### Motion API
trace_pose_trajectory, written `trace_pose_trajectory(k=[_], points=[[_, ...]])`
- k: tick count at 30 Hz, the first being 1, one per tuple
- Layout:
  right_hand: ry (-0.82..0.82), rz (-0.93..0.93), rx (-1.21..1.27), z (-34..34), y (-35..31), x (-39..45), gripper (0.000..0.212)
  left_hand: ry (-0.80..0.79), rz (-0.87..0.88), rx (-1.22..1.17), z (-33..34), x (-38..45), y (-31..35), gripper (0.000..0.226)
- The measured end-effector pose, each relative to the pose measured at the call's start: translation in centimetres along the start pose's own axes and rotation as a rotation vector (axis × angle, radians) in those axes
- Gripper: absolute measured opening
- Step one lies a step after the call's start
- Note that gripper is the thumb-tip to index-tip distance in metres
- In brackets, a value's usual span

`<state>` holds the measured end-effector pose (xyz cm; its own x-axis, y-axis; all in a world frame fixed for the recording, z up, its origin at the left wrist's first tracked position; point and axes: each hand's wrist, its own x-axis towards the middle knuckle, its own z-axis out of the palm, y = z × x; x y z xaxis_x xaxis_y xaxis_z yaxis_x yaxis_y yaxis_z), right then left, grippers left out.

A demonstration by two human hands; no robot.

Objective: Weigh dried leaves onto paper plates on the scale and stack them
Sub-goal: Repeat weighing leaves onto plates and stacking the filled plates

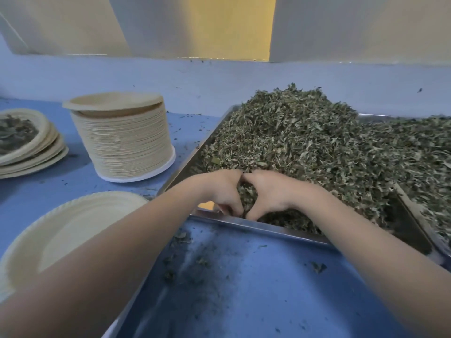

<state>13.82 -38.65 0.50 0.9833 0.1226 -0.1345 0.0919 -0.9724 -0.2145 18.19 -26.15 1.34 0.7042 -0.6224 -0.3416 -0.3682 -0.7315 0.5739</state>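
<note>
both hands — left hand (220, 191) and right hand (271, 195) — are cupping together, fingers curling round a clump of dried leaves (305, 147) at the metal tray's (256, 226) near rim. the empty paper plate (80, 225) is waiting at eight o'clock — loose flakes are likely spilling onto the blue tabletop (244, 276) during the carry, skewing the weight.

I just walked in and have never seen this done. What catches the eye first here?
First, the big heap of dried leaves filling the metal tray at right, with the left hand and right hand cupped together, scooping a clump at its near edge. Next, the tall stack of empty paper plates behind on the left, and one empty plate nearest the camera.
</note>
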Motion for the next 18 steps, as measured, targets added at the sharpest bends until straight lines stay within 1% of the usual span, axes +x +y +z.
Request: trace_pose_trajectory(k=[3,5,7,9,12,15,18], points=[[0.126,-0.004,0.113,0.2,0.0,-0.3,0.072,0.046,0.022,-0.11,0.2,-0.2,0.1,0.04],[0.18,-0.008,0.149,-0.4,-0.2,-0.3,0.075,0.129,0.052,-0.141,-0.2,-0.6,0.2,0.042],[0.225,-0.03,0.148,-1.6,-1.0,-0.2,0.082,0.217,0.092,-0.153,-1.2,-1.5,0.3,0.046],[0.26,-0.056,0.14,-3.2,-2.4,-0.1,0.087,0.269,0.11,-0.167,-2.8,-3.0,0.3,0.049],[0.286,-0.11,0.112,-5.4,-5.7,0.2,0.089,0.313,0.11,-0.218,-5.5,-6.0,-0.2,0.048],[0.308,-0.202,0.126,-6.7,-9.5,0.4,0.086,0.366,0.101,-0.199,-7.8,-9.5,-1.5,0.046],[0.278,-0.305,0.147,-6.8,-13.8,0.6,0.085,0.405,0.061,-0.209,-9.2,-13.2,-3.8,0.048]])
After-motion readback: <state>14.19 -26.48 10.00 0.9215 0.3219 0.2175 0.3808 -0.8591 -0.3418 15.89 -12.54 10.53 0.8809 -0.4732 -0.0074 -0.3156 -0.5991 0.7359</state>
